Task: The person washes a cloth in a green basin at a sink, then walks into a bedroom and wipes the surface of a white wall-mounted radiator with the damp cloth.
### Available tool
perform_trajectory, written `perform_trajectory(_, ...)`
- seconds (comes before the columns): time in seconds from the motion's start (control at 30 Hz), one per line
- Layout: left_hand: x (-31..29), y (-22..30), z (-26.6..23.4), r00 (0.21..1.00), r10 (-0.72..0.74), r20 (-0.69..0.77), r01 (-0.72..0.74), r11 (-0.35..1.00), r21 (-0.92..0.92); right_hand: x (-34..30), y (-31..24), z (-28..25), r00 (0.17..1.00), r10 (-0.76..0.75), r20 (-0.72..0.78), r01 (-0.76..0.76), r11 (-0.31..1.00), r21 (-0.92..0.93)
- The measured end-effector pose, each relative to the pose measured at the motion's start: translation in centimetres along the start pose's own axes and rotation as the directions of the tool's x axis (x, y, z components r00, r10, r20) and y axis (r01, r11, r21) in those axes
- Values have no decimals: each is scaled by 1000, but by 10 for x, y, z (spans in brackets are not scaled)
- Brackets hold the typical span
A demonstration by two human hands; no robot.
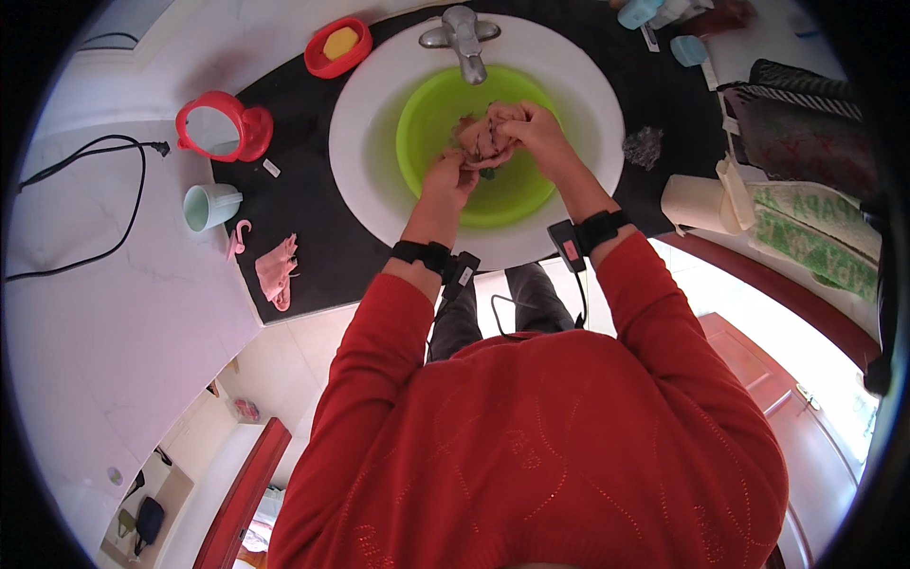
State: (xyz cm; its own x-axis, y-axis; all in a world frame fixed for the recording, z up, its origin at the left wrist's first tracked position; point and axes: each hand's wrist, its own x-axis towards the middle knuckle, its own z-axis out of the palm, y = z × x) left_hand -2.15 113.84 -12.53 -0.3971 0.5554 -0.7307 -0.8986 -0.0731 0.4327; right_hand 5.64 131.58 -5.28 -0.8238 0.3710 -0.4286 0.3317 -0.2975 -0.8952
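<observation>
A green plastic basin point(413, 133) sits inside the white oval sink point(358, 161), under the metal faucet point(464, 43). Over the basin, both hands grip a bunched pink cloth point(485, 135) with darker markings; its exact kind cannot be made out. My left hand point(449, 178) pinches its lower left edge. At its upper right, my right hand point(540, 137) holds it with curled fingers. A small dark green bit shows just below the cloth. Another crumpled pink cloth point(277, 273) lies on the black counter to the left.
On the counter's left are a red-framed mirror point(214, 131), a pale blue cup point(210, 206), a pink hook-shaped piece point(239, 239) and a red soap dish point(337, 47) with yellow soap. Dark netting point(644, 148) lies right of the sink. Towels point(810, 232) hang at the far right.
</observation>
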Motion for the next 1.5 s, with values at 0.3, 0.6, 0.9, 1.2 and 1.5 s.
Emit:
perform_trajectory(0.3, -30, 3, 35, 915, 321, -245, -326, 945, 23, 2, 34, 12, 827, -561, 37, 170, 187, -968)
perform_trajectory(0.6, -16, 16, 30, 987, -31, -159, 41, 997, 59, 27, 34, 43, 989, -142, 38, 140, 829, -541)
perform_trajectory(0.9, -2, 4, -4, 996, 74, 42, -69, 993, -97, -24, -12, 90, 902, -380, 203, 405, 587, -701)
perform_trajectory(1.2, -27, 15, 38, 997, -76, -4, 75, 988, -137, 35, 27, 29, 864, -488, 122, 447, 634, -631)
perform_trajectory(1.5, 15, -6, -20, 586, -56, 808, 420, 875, -243, -12, 19, 72, 762, -553, 338, 519, 208, -829)
